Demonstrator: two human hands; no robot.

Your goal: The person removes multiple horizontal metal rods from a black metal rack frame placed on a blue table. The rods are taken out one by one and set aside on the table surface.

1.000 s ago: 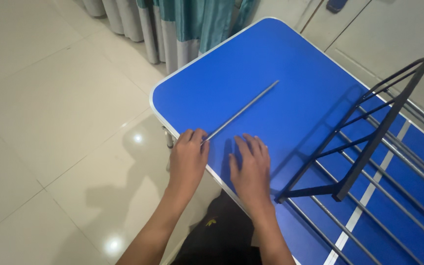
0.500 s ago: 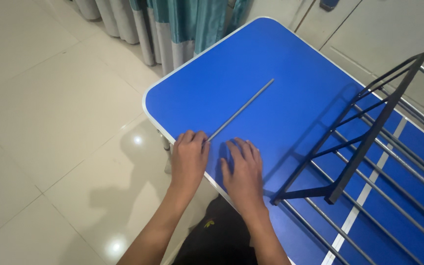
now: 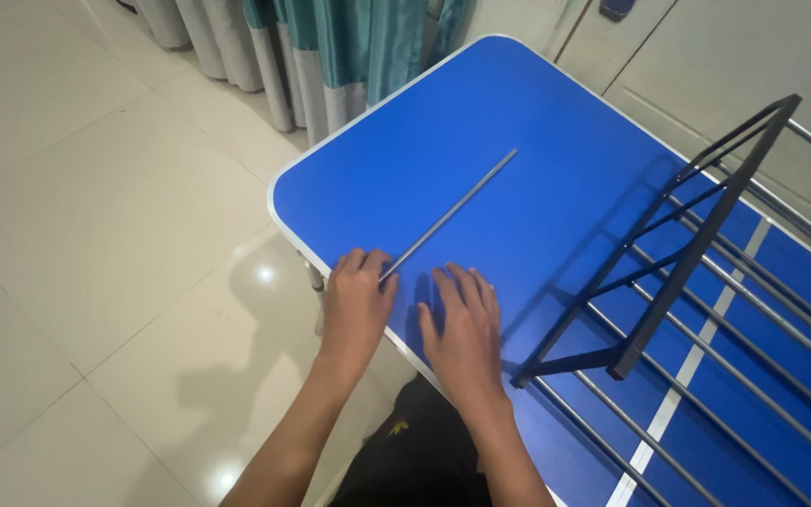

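Note:
A thin grey metal rod (image 3: 448, 216) lies slantwise on the blue folding table (image 3: 537, 113), its far end towards the middle of the top. My left hand (image 3: 357, 305) sits at the table's near left edge, fingers curled down over the rod's near end. Just to its right, my right hand (image 3: 464, 329) lies flat on the table with its fingers spread, holding nothing. The two hands are a few centimetres apart.
A black metal rack frame (image 3: 696, 239) with silver bars (image 3: 753, 310) lies on the right half of the table. Teal and grey curtains (image 3: 349, 47) hang past the table's far left corner. Glossy pale floor tiles (image 3: 96, 235) lie to the left.
Both hands and the rod keep their places on the table. Only the view has shifted slightly.

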